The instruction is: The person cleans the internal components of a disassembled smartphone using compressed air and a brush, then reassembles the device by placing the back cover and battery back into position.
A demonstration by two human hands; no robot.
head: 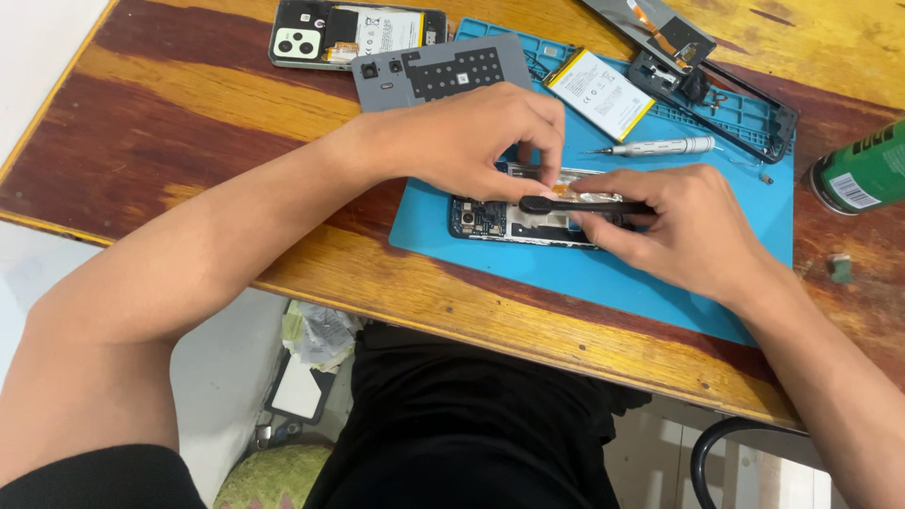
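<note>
White-labelled battery, green can (right edge)

Grey back cover, loose battery, screwdriver, green can on wooden table.

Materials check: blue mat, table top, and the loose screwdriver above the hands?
Blue mat: likely silicone or rubber, matte, with moulded compartments along its far edge. Table top: wood, glossy varnish, with visible grain and reddish streaks. Screwdriver: probably metal, silvery satin handle with a thin dark tip.
</note>
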